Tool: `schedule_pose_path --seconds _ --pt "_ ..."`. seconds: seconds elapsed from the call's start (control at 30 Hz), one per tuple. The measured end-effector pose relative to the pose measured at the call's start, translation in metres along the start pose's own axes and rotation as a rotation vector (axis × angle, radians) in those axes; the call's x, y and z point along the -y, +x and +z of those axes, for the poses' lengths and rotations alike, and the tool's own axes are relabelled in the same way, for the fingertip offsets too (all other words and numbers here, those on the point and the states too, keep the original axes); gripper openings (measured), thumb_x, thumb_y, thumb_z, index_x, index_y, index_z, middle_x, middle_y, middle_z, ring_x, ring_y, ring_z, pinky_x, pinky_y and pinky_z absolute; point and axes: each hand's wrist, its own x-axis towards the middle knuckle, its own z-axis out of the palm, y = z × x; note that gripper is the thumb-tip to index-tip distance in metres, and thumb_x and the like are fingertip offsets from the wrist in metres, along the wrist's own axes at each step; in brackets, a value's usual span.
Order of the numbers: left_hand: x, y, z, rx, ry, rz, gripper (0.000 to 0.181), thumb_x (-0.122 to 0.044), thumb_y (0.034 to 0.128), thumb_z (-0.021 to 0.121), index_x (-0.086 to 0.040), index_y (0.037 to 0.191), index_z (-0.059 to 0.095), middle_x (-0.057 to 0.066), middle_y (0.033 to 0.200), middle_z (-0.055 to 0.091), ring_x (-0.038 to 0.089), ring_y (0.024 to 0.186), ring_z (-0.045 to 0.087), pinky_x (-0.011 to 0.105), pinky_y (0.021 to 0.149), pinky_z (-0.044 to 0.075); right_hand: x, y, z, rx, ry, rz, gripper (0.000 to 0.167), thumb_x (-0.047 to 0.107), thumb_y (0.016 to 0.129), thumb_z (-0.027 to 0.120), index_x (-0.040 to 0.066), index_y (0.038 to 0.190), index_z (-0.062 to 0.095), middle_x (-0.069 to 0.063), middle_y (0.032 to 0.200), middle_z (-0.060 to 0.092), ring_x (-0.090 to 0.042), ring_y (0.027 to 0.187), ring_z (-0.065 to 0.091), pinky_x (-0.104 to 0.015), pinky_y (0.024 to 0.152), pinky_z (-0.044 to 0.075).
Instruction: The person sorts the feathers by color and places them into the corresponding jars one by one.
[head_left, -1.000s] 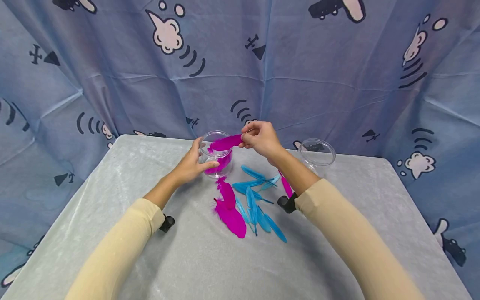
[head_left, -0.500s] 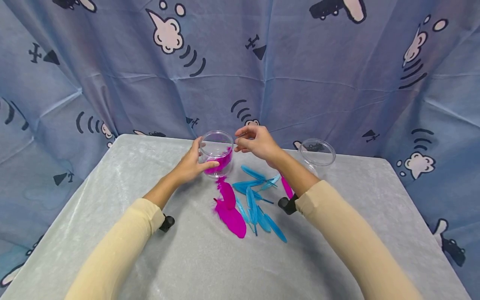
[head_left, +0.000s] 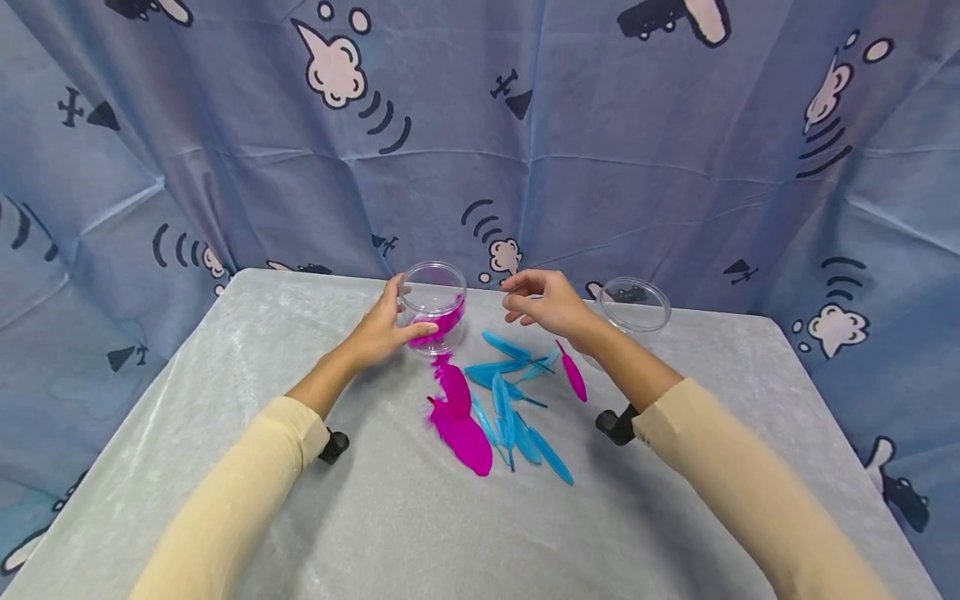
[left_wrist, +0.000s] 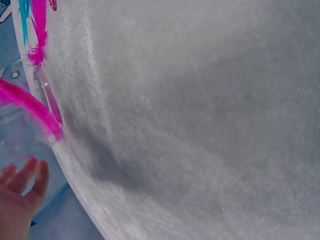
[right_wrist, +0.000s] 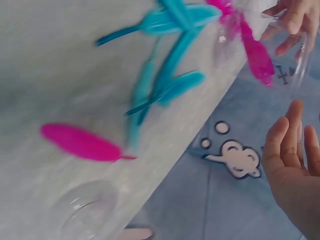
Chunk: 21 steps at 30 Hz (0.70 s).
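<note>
In the head view, my left hand [head_left: 380, 331] holds a clear round plastic jar [head_left: 447, 342] upright near the table's back edge, thumb across its front and fingers round its side. Magenta feathers [head_left: 448, 321] lie curved inside the jar. My right hand [head_left: 551, 304] hovers to the right of the jar, its fingers loosely bent around nothing. Just in front of the jar are two overlapping magenta feathers [head_left: 465, 437]. Several blue feathers [head_left: 504, 408] are spread beside them. One small magenta feather [head_left: 573, 375] rests below my right hand, also visible in the right wrist view.
A second clear jar [head_left: 633, 327] stands at the back right, partly behind my right forearm. The table [head_left: 360, 533] has a pale grey cloth. A blue patterned curtain [head_left: 450, 125] hangs right behind its back edge.
The magenta feather that my right hand held over the jar's mouth has been let go into the jar. My right hand has drawn back to the right. My left hand stays put.
</note>
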Motion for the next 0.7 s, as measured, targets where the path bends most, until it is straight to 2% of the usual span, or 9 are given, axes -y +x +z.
schedule_pose_path --seconds 0.13,0.37,0.7 --pt "-0.001 0.000 0.000 0.002 -0.001 -0.002 0.103 -0.039 0.0875 0.077 -0.012 0.158 0.006 0.016 0.159 0.027 0.041 0.141 0.036 0.056 0.112 0.033 -0.018 -0.010 -0.011 0.014 -0.035 0.044 0.030 0.017 0.099 0.062 0.001 0.124 0.059 -0.015 0.108 0.065 -0.033 0.099 0.069 -0.044 0.089 0.055" --pt "0.000 0.000 0.000 0.004 0.004 -0.004 0.103 -0.040 0.0878 0.076 -0.013 0.158 0.006 0.016 0.159 0.026 0.041 0.141 0.036 0.056 0.112 0.033 -0.047 -0.029 -0.028 0.070 -0.068 0.083 0.037 0.017 0.099 0.062 -0.001 0.130 0.056 -0.021 0.114 0.063 -0.040 0.104 0.065 -0.047 0.090 0.053" --pt "0.000 0.001 0.001 0.002 0.004 -0.007 0.102 -0.040 0.0884 0.076 -0.013 0.158 0.006 0.016 0.159 0.027 0.040 0.141 0.036 0.056 0.112 0.033 -0.079 -0.047 -0.036 0.082 -0.135 0.080 0.040 0.015 0.096 0.063 -0.004 0.130 0.056 -0.018 0.118 0.063 -0.030 0.101 0.066 -0.048 0.087 0.055"
